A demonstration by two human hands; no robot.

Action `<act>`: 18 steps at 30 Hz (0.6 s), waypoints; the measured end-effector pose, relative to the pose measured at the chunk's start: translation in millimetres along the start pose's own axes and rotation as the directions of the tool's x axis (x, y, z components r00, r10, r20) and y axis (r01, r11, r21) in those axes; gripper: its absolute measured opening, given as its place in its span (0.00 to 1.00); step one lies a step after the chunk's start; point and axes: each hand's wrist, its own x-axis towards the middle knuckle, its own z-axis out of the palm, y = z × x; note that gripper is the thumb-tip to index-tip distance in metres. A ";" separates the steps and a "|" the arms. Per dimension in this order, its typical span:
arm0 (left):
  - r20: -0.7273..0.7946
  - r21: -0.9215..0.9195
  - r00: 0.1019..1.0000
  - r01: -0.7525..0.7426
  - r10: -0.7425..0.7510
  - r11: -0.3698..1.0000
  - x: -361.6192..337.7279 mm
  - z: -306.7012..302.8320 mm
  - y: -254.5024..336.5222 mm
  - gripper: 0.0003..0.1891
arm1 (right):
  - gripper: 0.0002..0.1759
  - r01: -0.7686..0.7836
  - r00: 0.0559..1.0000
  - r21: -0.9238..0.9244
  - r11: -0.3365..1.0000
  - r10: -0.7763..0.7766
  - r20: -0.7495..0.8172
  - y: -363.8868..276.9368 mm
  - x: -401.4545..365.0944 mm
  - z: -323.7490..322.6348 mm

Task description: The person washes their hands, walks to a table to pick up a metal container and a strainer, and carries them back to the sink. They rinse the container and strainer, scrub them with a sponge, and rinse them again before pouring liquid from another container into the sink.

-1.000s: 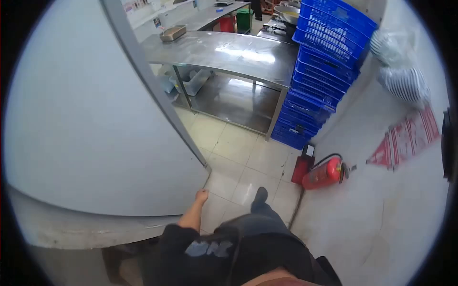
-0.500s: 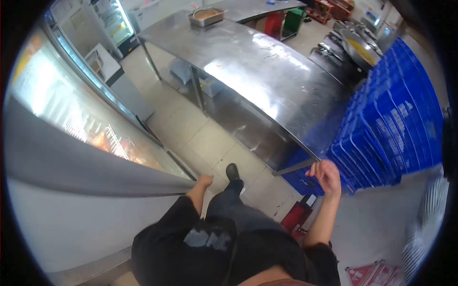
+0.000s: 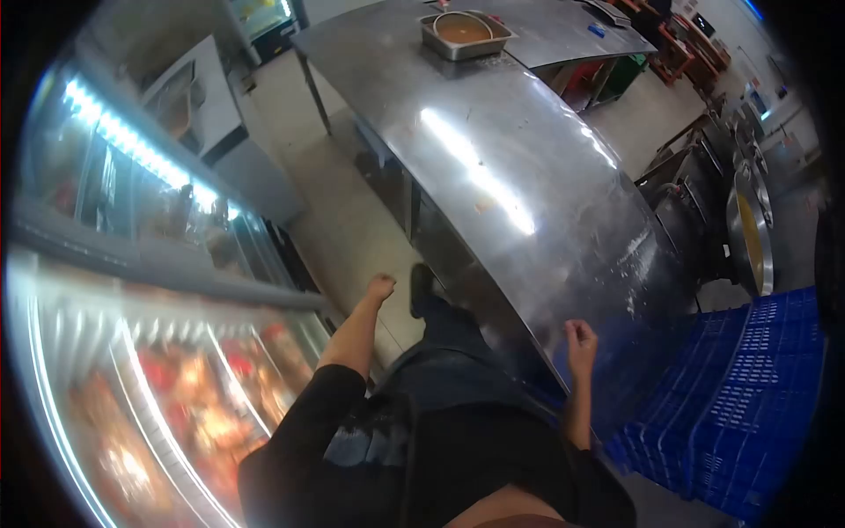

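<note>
My left hand (image 3: pixel 381 288) hangs in front of me over the floor, closed in a loose fist with nothing showing in it. Nearest to it is the lit glass-fronted display fridge (image 3: pixel 304 299) on my left. Half curled, my right hand (image 3: pixel 579 341) is held up and overlaps the near edge of the steel table (image 3: pixel 493 132) in this view. Its fingertips are a little apart, and no object shows between them.
Stacked blue plastic crates (image 3: pixel 748 396) stand at the right. On the table's far end sits a metal tray (image 3: pixel 462 48) of brown contents. Large pans (image 3: pixel 750 233) are beyond the table, at right. A tiled floor strip (image 3: pixel 339 220) runs between fridge and table.
I have moved forward along the table; the tray looks closer and the crates have slid lower in view. The fridge's lit shelves now fill the lower left. Both hands have shifted, still without anything visible.
</note>
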 end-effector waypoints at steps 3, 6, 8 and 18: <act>-0.158 0.100 0.985 0.080 -0.063 0.992 63.1 -73.0 -8.1 0.12 | 0.12 0.049 0.996 -0.202 0.978 -0.063 -0.065 -65.1 81.4 47.5; 0.007 0.720 0.999 -0.034 0.041 0.693 144.5 -147.9 -49.1 0.09 | 0.11 0.122 0.988 -0.086 0.989 -0.129 -0.086 -67.5 195.2 111.6; 0.173 0.907 0.985 -0.170 0.026 0.384 153.3 -219.2 -26.6 0.09 | 0.11 0.115 0.990 -0.005 0.993 -0.115 -0.078 -97.8 252.4 163.8; -0.431 -0.237 0.872 -0.358 0.232 0.903 257.8 -351.2 263.3 0.11 | 0.19 -0.270 0.948 0.260 0.927 0.210 0.238 -241.2 588.7 411.1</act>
